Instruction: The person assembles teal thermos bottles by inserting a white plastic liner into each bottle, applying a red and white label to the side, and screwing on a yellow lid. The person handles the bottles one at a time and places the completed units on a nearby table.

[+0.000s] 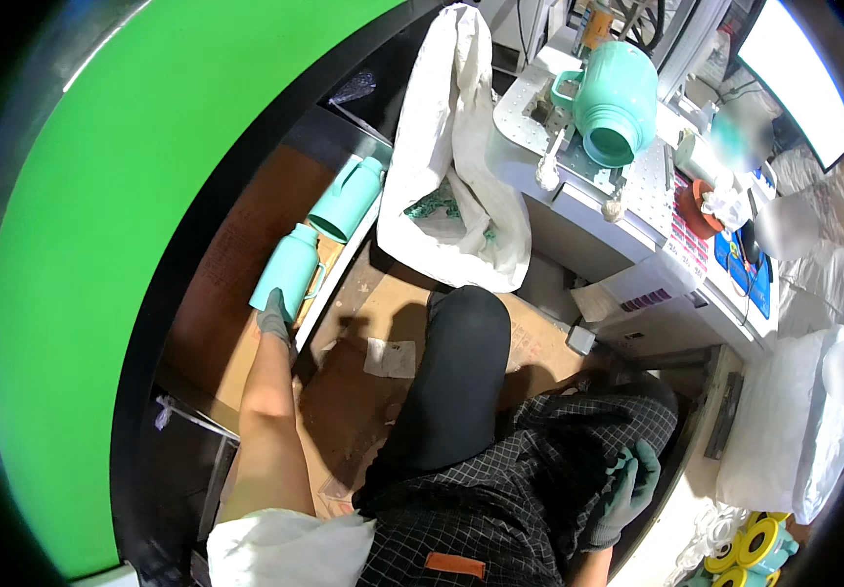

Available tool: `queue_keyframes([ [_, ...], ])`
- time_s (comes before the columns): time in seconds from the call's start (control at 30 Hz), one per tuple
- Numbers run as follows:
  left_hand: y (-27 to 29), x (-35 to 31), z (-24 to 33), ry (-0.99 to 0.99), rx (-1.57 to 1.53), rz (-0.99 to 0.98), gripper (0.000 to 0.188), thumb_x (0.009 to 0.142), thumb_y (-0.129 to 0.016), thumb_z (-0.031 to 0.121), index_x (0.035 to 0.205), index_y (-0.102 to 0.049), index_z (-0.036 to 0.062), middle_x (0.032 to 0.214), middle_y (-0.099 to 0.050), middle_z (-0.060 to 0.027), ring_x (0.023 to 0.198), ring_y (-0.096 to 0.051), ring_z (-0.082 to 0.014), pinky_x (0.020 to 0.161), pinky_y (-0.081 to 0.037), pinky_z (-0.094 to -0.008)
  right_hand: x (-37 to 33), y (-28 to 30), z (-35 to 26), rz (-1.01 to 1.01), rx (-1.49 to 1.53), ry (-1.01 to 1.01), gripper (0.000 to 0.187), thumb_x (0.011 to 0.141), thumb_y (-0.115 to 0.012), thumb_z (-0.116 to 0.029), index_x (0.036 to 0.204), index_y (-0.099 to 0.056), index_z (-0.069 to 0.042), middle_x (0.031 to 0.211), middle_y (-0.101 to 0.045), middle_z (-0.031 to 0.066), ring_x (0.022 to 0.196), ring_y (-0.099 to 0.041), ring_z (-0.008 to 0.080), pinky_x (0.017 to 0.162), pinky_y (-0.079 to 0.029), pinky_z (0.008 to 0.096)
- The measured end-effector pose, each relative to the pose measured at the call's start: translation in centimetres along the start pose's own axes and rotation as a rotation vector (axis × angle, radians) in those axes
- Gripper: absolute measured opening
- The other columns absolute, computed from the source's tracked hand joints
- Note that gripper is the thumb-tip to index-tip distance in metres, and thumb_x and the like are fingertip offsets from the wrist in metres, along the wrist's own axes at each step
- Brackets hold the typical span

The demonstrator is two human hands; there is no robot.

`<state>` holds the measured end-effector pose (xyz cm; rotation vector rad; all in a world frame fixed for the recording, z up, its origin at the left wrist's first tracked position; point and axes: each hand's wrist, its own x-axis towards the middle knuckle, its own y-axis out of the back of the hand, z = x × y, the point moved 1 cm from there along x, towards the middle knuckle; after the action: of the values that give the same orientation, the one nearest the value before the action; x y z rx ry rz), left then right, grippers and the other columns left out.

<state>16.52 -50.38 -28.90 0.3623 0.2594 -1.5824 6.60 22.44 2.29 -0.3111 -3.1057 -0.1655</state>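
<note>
My left hand, in a grey glove, is closed round the lower end of a turquoise thermos jug shell at the left. This shell lies in a shallow cardboard-lined tray, its handle toward the right. Just beyond it lies a second turquoise jug shell, its open end toward me. My right hand, gloved with teal fingertips, is by my right thigh at the lower right. Its fingers are bent but apart, and nothing shows in them. A larger turquoise jug shell sits on the machine's metal plate at the upper right.
A white woven sack with green scraps inside stands between tray and machine. A curved green panel fills the left. On the right are a bright screen, an orange-brown round container, white bags and yellow-and-teal parts.
</note>
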Motion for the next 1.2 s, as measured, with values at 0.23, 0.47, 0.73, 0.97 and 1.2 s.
queue_keyframes([
  [0.23, -7.2, -20.4, 13.0, -0.421, 0.006, -0.229, 0.041, 0.098, -0.07, 0.03, 0.114, -0.062, -0.0076, 0.105, -0.066, -0.0111, 0.093, -0.062, -0.0214, 0.082, -0.051, -0.038, -0.7, -11.0, -2.4, -0.422, 0.0, -0.123, 0.026, 0.105, -0.059, -0.009, 0.129, -0.063, 0.001, 0.114, -0.07, 0.0101, 0.099, -0.066, 0.0135, 0.082, -0.054, 0.0253],
  [0.47, 2.8, -40.4, 15.9, -1.11, 0.461, -0.877, 0.039, 0.1, -0.065, 0.015, 0.137, -0.062, 0.0016, 0.127, -0.069, -0.0153, 0.121, -0.064, -0.0277, 0.102, -0.05, -0.0403, 1.6, -16.6, -7.4, -0.54, 0.793, -0.31, 0.082, 0.096, -0.074, -0.043, 0.154, -0.038, 0.003, 0.143, -0.058, 0.0178, 0.131, -0.058, 0.0272, 0.11, -0.048, 0.0404],
  [0.73, -0.3, -47.2, 20.7, -1.177, 0.498, -0.833, 0.062, 0.091, -0.072, 0.012, 0.144, -0.044, -0.004, 0.135, -0.055, -0.0181, 0.121, -0.059, -0.0337, 0.108, -0.046, -0.0437, -2.3, -5.5, -6.4, -0.603, 0.517, -0.121, 0.108, 0.067, -0.097, -0.023, 0.154, -0.037, 0.001, 0.147, -0.055, 0.0167, 0.136, -0.055, 0.0258, 0.117, -0.042, 0.0416],
  [0.97, -6.0, -63.0, 24.8, -1.512, 0.671, -1.854, 0.096, 0.068, -0.092, 0.051, 0.144, -0.053, 0.0069, 0.129, -0.059, -0.0243, 0.116, -0.06, -0.0449, 0.103, -0.047, -0.0552, -4.7, -1.9, -9.7, -0.709, 0.467, 0.175, 0.108, 0.076, -0.091, -0.035, 0.157, -0.029, 0.0, 0.155, -0.044, 0.0167, 0.144, -0.044, 0.0279, 0.121, -0.033, 0.0455],
  [1.2, -6.7, -61.3, 23.3, -1.637, 0.678, -1.945, 0.069, 0.092, -0.079, 0.039, 0.141, -0.053, -0.0027, 0.137, -0.059, -0.018, 0.121, -0.057, -0.0322, 0.105, -0.045, -0.0453, -5.0, 0.2, -6.1, -0.331, 0.093, 0.595, 0.03, 0.098, -0.064, -0.02, 0.124, -0.066, -0.004, 0.114, -0.068, 0.0142, 0.108, -0.066, 0.0305, 0.101, -0.051, 0.0402],
])
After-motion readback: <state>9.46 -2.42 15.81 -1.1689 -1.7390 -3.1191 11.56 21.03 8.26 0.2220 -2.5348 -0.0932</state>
